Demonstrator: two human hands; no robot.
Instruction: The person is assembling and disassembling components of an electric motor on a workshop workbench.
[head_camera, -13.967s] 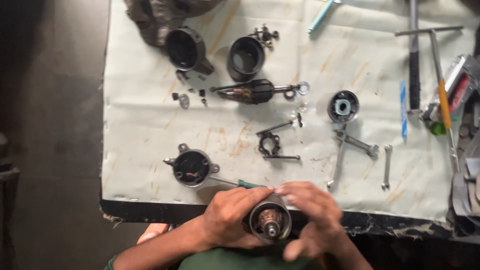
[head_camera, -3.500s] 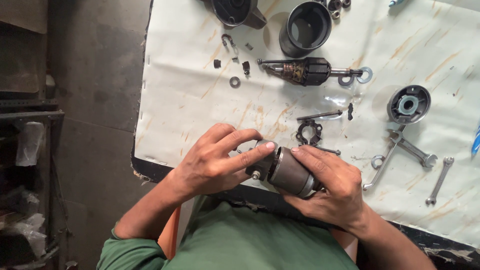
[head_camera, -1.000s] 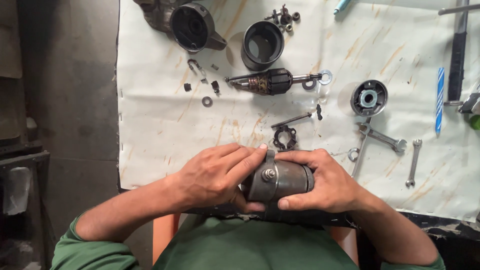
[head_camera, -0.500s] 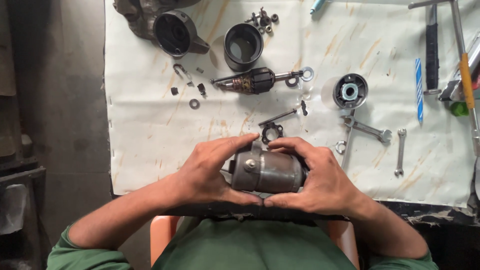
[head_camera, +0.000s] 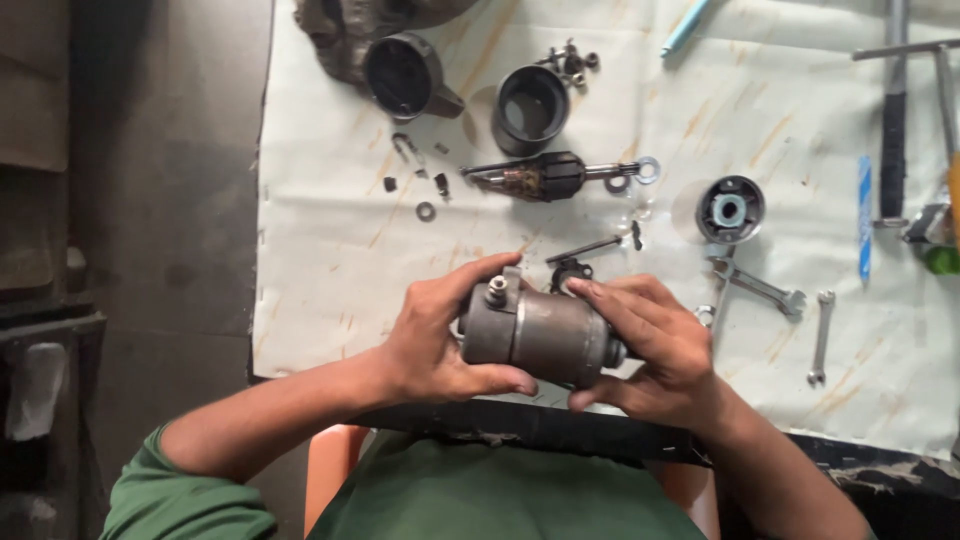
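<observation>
Grip: both hands are closed round a grey metal motor housing (head_camera: 540, 335), so nothing is held loosely here. It is carried on its side, just above the near edge of the bench.
Left hand (head_camera: 440, 335): wrapped over the end with the threaded stud; thumb under, fingers arched over the top.
Right hand (head_camera: 650, 350): clamped on the other end, index finger laid along the upper side of the body.
Doing it well: judging by the hold, the housing is best kept level and turned with the fingers only, so the stud end isn't knocked and any inner part isn't shaken loose. A firm squeeze from both ends looks wiser than a one-handed hold.
Just beyond the grip: a small dark ring part (head_camera: 570, 270) and a thin bolt (head_camera: 585, 248) are lying almost under the fingertips, easy to sweep off.
Further out from the grip: an armature (head_camera: 545, 178), a black tube shell (head_camera: 530, 105) and a black end cap (head_camera: 405, 75).
Right of the grip: a round cover with a blue centre (head_camera: 730, 210) and two spanners (head_camera: 765, 290).
Edges: the white sheet (head_camera: 330, 270) ends just left of the left hand, with a drop to the floor there.
Open room: bare sheet left of and beyond the left hand is probably the safest set-down spot.
</observation>
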